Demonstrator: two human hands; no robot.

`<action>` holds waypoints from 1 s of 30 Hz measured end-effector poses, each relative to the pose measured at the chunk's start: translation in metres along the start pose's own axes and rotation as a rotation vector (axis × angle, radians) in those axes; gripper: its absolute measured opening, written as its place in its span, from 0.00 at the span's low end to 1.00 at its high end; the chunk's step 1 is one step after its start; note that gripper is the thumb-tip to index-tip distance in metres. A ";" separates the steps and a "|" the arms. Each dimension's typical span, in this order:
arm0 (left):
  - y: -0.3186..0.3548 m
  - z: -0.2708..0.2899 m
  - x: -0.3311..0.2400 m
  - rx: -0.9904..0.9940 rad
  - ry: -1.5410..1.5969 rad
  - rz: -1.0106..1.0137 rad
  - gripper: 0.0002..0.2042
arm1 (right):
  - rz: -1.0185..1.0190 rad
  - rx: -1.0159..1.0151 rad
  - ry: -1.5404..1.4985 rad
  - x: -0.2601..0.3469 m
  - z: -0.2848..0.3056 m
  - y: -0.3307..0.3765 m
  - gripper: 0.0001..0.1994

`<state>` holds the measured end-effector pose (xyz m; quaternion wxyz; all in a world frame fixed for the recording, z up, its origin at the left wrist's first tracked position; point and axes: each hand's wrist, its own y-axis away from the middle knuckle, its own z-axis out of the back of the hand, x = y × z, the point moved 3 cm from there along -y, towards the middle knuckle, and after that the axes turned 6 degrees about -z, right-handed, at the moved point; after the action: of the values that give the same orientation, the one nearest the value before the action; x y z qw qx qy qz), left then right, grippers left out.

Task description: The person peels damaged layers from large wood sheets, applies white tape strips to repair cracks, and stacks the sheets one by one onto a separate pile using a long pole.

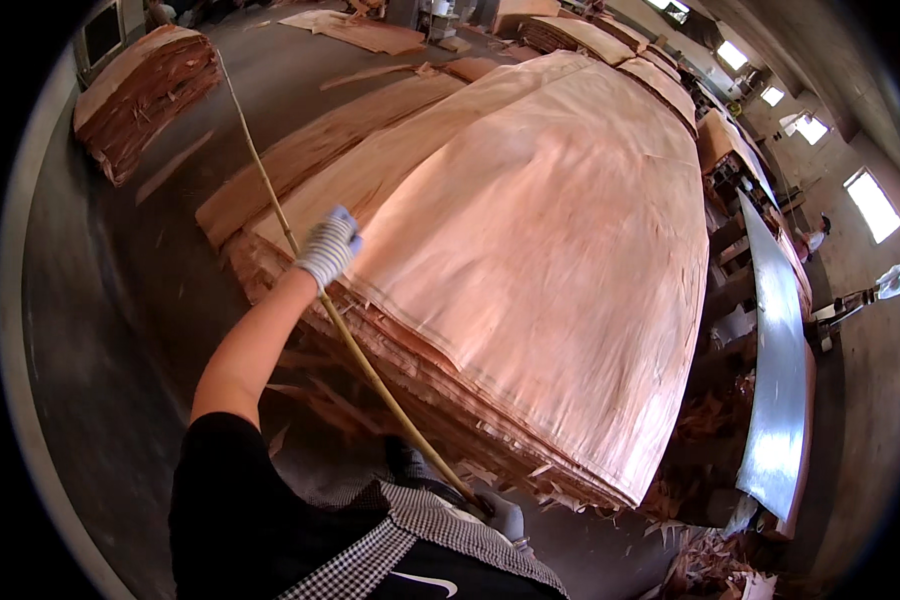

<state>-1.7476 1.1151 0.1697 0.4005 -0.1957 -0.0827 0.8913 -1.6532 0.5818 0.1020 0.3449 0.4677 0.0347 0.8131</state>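
Note:
My left hand [330,248], in a striped glove with bluish fingertips, is at the near left edge of a large veneer stack, its fingers bunched. It is closed around a long, thin bamboo pole [363,358], though the undersides of the fingers are hidden. Low in front of my body, my right hand [506,517] wears a grey glove and grips the pole's thick lower end. From there the pole slants up and away to the left. A wide reddish-tan veneer sheet [540,230] covers the stack, its surface rippled and partly blurred.
Another veneer pile [145,95] stands at the far left. Ragged scraps [715,565] lie at the lower right. A shiny metal sheet [778,370] runs along the right side, and another person [815,238] is beyond it. More stacks [580,40] rise behind.

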 end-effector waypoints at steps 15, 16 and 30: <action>-0.060 -0.013 -0.317 0.328 1.074 -0.574 0.11 | -0.283 -0.183 -0.355 0.006 -0.001 0.019 0.13; -0.067 0.002 -0.344 0.317 1.151 -0.609 0.12 | -0.292 -0.224 -0.353 0.006 0.003 0.021 0.13; -0.094 0.092 -0.280 0.331 2.616 -0.622 0.08 | -0.441 -0.842 -0.489 -0.032 0.058 0.123 0.07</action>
<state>-1.5525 0.9694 0.3614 0.3872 -0.8163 0.4223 -0.0731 -1.6623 0.4536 0.1576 0.6632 0.4463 -0.2784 0.5325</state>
